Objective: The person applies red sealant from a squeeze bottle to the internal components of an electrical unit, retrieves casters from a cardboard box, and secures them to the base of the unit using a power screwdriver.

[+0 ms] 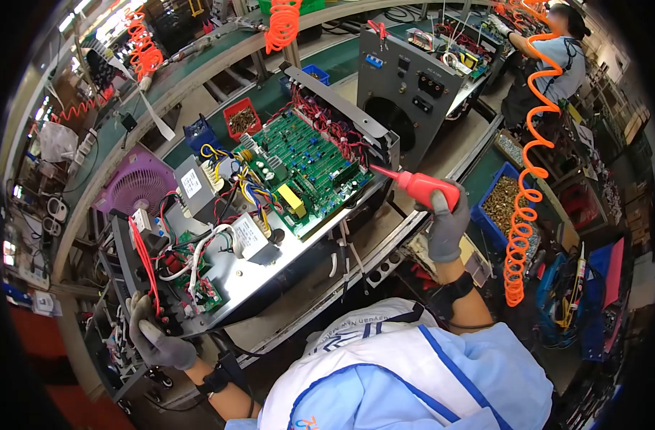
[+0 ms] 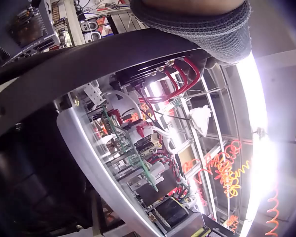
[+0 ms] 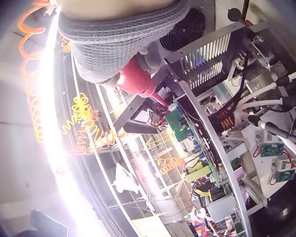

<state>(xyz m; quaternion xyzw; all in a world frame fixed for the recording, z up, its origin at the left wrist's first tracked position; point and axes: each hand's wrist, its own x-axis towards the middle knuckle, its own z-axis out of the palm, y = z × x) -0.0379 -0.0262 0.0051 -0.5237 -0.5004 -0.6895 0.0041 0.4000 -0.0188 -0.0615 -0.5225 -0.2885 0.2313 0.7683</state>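
Right hand: grey-gloved, grip closed round one red squeeze bottle, held aloft beside the far end of the opened electronic unit. Nozzle points at the corner of the green circuit board; contact cannot be told.

Left hand: grey-gloved, at the unit's near end panel, beside red wires; how tight its grip is, I cannot tell.

Bench: green-topped, metal-edged, curving away through the workshop. Upon or beside it: one red bin of screws; one small blue bin; one purple fan, left of the unit; a second unit with grey panel, just beyond the first.

Right side: blue bin of brass-coloured fasteners.

Room: orange coiled hoses, hanging; a bright strip light overhead; a second person, in light blue, farther along the line.
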